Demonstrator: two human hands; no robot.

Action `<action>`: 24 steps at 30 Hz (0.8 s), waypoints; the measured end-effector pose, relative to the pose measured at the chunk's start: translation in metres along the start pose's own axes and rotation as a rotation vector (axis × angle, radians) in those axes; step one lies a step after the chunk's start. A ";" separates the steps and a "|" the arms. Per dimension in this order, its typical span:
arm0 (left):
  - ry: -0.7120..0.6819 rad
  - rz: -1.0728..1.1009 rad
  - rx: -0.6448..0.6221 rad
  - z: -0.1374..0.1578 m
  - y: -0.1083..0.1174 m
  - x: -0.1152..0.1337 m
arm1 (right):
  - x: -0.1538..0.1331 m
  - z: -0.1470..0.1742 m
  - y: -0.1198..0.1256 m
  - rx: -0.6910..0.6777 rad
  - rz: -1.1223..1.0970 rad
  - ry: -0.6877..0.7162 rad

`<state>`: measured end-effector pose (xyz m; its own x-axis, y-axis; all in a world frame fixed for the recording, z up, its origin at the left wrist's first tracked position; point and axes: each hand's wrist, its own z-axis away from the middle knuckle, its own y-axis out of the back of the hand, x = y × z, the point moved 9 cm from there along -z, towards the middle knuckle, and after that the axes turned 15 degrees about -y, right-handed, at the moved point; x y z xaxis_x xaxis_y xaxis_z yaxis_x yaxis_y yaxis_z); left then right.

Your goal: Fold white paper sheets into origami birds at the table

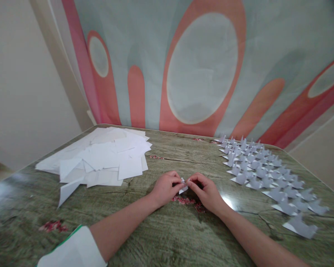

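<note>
A small piece of folded white paper point(183, 188) is pinched between my two hands, just above the middle of the table. My left hand point(167, 188) grips its left side with thumb and fingers. From the other side, the thumb and forefinger of my right hand point(205, 191) close on its edge. My fingers hide part of the paper, so its full shape cannot be made out. To the right stand rows of folded white paper figures point(300, 226) with pointed ends, apart from my hands.
A loose pile of white paper sheets point(102, 155) spreads over the left of the wood-patterned table point(167, 241). One bent sheet point(69, 191) sticks out at the pile's front. Behind the table's far edge rises a patterned wall covering point(203, 70).
</note>
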<state>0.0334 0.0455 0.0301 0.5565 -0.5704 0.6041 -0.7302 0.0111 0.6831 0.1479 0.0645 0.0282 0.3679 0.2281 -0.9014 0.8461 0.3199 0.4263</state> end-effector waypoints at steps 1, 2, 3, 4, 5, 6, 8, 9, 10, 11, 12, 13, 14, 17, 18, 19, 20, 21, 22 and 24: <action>0.003 -0.004 -0.001 0.000 0.000 0.000 | 0.000 0.000 0.000 0.001 -0.002 -0.002; 0.005 -0.009 0.001 0.000 0.000 0.000 | 0.001 0.000 0.000 0.004 -0.004 -0.004; 0.006 -0.015 0.002 0.000 0.000 0.000 | 0.001 -0.001 0.000 0.007 -0.007 -0.007; 0.005 -0.021 0.002 -0.001 0.000 0.000 | 0.002 -0.001 0.000 0.008 -0.010 -0.012; 0.003 -0.027 0.003 -0.001 0.000 0.000 | 0.003 -0.001 0.000 0.006 -0.012 -0.016; 0.001 -0.032 0.003 -0.001 0.000 0.000 | 0.003 -0.001 0.000 0.003 -0.013 -0.020; 0.002 -0.033 0.012 -0.001 0.001 0.000 | 0.003 -0.001 -0.001 -0.009 -0.011 -0.026; 0.004 -0.029 0.024 -0.002 0.002 -0.001 | 0.003 -0.001 -0.001 -0.015 -0.011 -0.028; 0.009 -0.026 0.041 -0.002 0.004 -0.002 | 0.004 -0.002 -0.002 -0.021 -0.009 -0.029; 0.014 -0.024 0.061 -0.002 0.007 -0.002 | 0.003 -0.002 -0.002 -0.026 -0.006 -0.028; 0.016 -0.022 0.078 -0.002 0.009 -0.002 | 0.003 -0.002 -0.003 -0.030 -0.002 -0.025; 0.018 -0.021 0.092 -0.002 0.011 -0.002 | 0.003 -0.002 -0.003 -0.033 0.005 -0.019; 0.018 -0.021 0.099 -0.002 0.012 -0.001 | 0.002 -0.002 -0.003 -0.032 0.013 -0.013; 0.013 -0.023 0.095 -0.003 0.014 0.001 | 0.003 -0.002 -0.003 -0.018 0.034 -0.003; 0.011 -0.025 0.093 -0.003 0.014 0.002 | 0.004 -0.002 -0.003 -0.015 0.039 -0.003; 0.009 -0.028 0.090 -0.003 0.013 0.003 | 0.004 -0.002 -0.003 -0.013 0.043 -0.004; 0.006 -0.031 0.088 -0.003 0.013 0.003 | 0.005 -0.002 -0.003 -0.014 0.046 -0.005; 0.004 -0.034 0.088 -0.003 0.013 0.004 | 0.005 -0.002 -0.003 -0.013 0.048 -0.004; 0.001 -0.036 0.087 -0.003 0.013 0.004 | 0.005 -0.002 -0.003 -0.011 0.049 -0.003; -0.003 -0.037 0.090 -0.003 0.013 0.004 | 0.004 -0.002 -0.002 -0.007 0.044 -0.004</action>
<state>0.0277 0.0454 0.0424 0.5829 -0.5713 0.5778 -0.7419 -0.0841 0.6652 0.1466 0.0664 0.0239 0.4069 0.2383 -0.8819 0.8263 0.3156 0.4665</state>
